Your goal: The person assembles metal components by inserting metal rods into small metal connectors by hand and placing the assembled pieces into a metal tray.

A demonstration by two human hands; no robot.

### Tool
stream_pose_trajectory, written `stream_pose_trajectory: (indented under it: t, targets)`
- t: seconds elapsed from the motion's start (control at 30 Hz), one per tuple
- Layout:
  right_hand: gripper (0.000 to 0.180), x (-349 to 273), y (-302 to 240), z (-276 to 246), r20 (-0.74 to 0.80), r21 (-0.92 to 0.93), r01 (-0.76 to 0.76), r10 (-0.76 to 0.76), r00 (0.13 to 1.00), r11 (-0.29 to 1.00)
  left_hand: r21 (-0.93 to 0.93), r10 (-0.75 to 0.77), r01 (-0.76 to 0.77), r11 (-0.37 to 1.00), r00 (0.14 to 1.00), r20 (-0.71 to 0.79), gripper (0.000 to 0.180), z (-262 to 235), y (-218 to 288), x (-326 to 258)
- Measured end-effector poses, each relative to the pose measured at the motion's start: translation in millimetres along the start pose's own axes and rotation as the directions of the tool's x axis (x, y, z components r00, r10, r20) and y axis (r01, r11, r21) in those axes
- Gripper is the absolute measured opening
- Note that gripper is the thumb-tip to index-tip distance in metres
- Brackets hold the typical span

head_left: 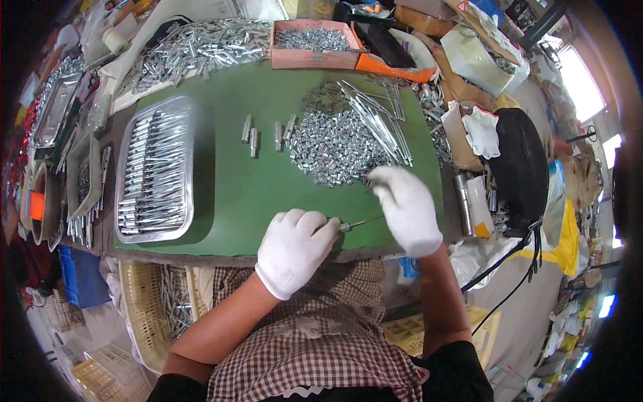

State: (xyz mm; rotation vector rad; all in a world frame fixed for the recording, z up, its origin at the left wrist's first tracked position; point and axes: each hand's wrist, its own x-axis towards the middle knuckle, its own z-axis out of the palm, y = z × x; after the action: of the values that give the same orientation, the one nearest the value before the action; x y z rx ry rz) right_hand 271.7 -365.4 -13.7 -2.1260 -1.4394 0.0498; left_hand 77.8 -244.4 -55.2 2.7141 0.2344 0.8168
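My left hand [295, 251], in a white glove, is closed near the table's front edge. A slim metal rod [362, 222] with a thicker end at the fingers sticks out of it to the right. My gloved right hand [405, 208] reaches to the near right rim of a heap of small silvery metal sleeves [335, 147]. Its fingers are curled together there; whatever they pinch is hidden. Long thin rods [382, 124] lie across the heap's right side. Left of the heap, several short metal cylinders [254, 143] rest on the green mat [238, 194].
A metal tray [190, 211] filled with rows of rods stands on the left. Loose metal tubes [207, 50] are piled at the back, beside a pink box [311, 60] of small parts and an orange box [395, 71]. A black bag-like object [522, 171] is on the right.
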Motion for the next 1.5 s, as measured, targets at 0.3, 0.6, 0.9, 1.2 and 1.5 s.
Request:
stream_pose_trajectory:
  t: [0.3,0.6,0.9,1.2,1.5]
  targets:
    - [0.009,-33,-30,12,-0.099,0.054,0.222,-0.216,0.971,0.973,-0.038,0.001,-0.001,0.999,1.000,-0.010,0.026,2,2,3]
    - [0.015,-42,-29,21,-0.128,-0.138,0.252,-0.269,0.955,0.958,-0.041,0.002,-0.001,0.999,1.000,0.013,0.033,-3,3,3]
    - [0.068,-102,83,-47,-0.367,-0.689,-0.432,0.233,0.900,0.583,-0.013,0.004,-0.004,1.000,1.000,-0.004,0.029,-4,6,5]
    - [0.065,-95,-59,-17,0.123,-0.296,-0.385,0.434,0.892,0.874,-0.044,-0.015,0.013,0.999,0.999,-0.033,0.029,2,2,-2]
    - [0.062,-97,24,-26,-0.423,-0.232,-0.400,0.278,0.862,0.887,-0.036,-0.046,0.047,0.998,0.999,0.006,0.031,-7,9,14]
